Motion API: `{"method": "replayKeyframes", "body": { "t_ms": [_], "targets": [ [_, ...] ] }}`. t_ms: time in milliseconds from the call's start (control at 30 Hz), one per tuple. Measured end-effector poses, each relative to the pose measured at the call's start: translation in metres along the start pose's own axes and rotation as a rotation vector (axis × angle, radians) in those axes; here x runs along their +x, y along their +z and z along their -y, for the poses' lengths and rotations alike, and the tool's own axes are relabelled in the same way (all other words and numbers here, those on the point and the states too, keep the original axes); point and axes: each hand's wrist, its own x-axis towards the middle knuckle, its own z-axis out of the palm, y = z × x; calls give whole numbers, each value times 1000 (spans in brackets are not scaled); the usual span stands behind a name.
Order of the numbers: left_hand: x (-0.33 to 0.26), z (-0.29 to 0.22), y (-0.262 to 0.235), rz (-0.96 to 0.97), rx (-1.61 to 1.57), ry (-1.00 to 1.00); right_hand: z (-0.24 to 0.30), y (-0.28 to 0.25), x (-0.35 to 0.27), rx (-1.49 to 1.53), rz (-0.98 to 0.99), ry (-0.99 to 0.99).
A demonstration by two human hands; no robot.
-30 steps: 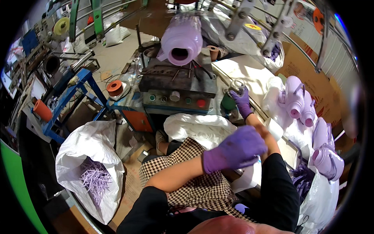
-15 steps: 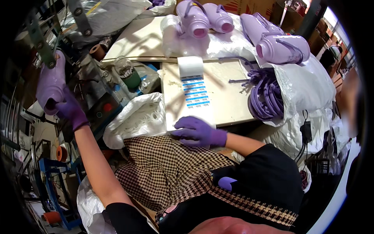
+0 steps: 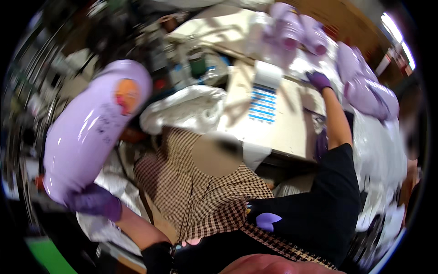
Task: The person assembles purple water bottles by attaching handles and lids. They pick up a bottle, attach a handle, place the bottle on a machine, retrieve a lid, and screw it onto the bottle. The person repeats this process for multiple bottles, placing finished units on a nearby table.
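A lilac thermos casing [image 3: 86, 132] with an orange picture and dark print on its side is tilted at my left. My left hand [image 3: 96, 201], in a purple glove, is closed around its lower end. Across the white table [image 3: 288, 132], my right hand [image 3: 319, 81], also gloved in purple, reaches to the far right part near the plastic wrapping. Blur smears its fingers, so I cannot tell whether anything is in them. A strip of white and blue labels [image 3: 262, 105] lies on the table, left of my right forearm.
More lilac thermos casings [image 3: 288, 32] lie at the back, with others [image 3: 372, 98] at the far right. Purple straps [image 3: 321, 145] hang partly behind my right arm. An opened white bag [image 3: 157, 112] and a greenish jar [image 3: 197, 66] stand left of the table.
My left hand has brought the thermos casing from beside the machine at the left nearer to me. My right hand has left the table's near edge and reached far right. The view has turned left.
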Motion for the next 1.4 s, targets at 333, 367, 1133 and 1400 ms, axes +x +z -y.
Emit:
{"method": "replayKeyframes", "body": {
  "t_ms": [333,367,1133,1400],
  "targets": [
    [26,53,-17,848,186,-458,-58,48,31,315,-115,296],
    [-1,65,-4,883,63,-561,-91,25,17,215,-218,186],
    [-23,31,-7,823,-181,-664,531,-217,-182,2226,674,-710],
    [-32,22,-4,846,7,-207,524,-213,-191,1721,-274,-1419]
  ]
}}
